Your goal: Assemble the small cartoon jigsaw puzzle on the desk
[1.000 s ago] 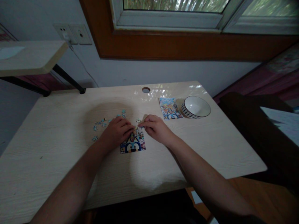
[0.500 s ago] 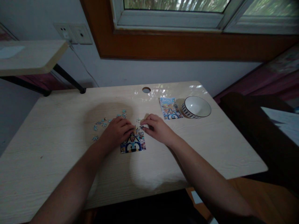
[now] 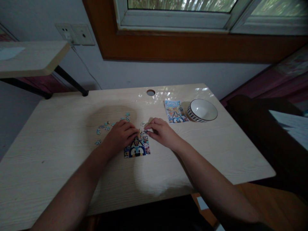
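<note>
Toward the right of the frame a round bowl (image 3: pixel 203 110) sits on the table (image 3: pixel 204 147), dark at the rim and striped outside; its smooth white inside shows, catching a little glint. Just left of it lies a picture sheet (image 3: pixel 176 112), thin and rectangular, printed with a blue dog's face. The puzzle (image 3: pixel 137 150) lies flat near the middle of the frame, glossy, straight along its bottom edge and bearing a similar face. The left hand (image 3: pixel 119 134) rests palm down over its left side, fingers close together; I can't tell whether they grip anything. The right hand (image 3: pixel 163 133) is at the puzzle's upper right, thumb and forefinger nearly meeting by a small dark bit, too tiny to say if it's held. One knobbly loose piece (image 3: pixel 142 124) lies just above the puzzle, and more pale blue pieces (image 3: pixel 98 132) curve around the left hand. The tabletop is pale, with fine wood grain.
</note>
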Demonstrator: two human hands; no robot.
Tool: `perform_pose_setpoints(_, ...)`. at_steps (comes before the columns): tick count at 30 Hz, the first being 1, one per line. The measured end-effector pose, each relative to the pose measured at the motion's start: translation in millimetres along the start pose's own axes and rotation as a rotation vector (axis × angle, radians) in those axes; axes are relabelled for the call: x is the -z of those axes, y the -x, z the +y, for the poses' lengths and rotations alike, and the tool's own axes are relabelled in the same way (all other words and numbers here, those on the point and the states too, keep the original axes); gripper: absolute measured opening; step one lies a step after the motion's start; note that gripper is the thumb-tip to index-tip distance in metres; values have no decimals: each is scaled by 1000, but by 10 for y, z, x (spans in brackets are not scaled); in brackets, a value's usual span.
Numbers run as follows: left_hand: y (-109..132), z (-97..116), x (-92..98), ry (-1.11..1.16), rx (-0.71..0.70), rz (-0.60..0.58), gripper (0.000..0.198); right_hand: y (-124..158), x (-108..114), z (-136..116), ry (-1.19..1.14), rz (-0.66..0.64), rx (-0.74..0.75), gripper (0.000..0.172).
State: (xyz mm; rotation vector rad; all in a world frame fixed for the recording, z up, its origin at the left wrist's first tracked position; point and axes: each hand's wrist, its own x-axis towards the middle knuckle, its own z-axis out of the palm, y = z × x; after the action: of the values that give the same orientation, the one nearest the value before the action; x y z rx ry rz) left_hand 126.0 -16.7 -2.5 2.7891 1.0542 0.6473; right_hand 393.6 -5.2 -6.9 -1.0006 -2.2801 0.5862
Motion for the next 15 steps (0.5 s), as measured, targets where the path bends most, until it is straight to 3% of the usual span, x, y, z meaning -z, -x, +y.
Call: perform_pose_setpoints(15, 19, -35, -26, -8, -20, 6, 19, -1, 1, 3, -20, -11, 6, 17)
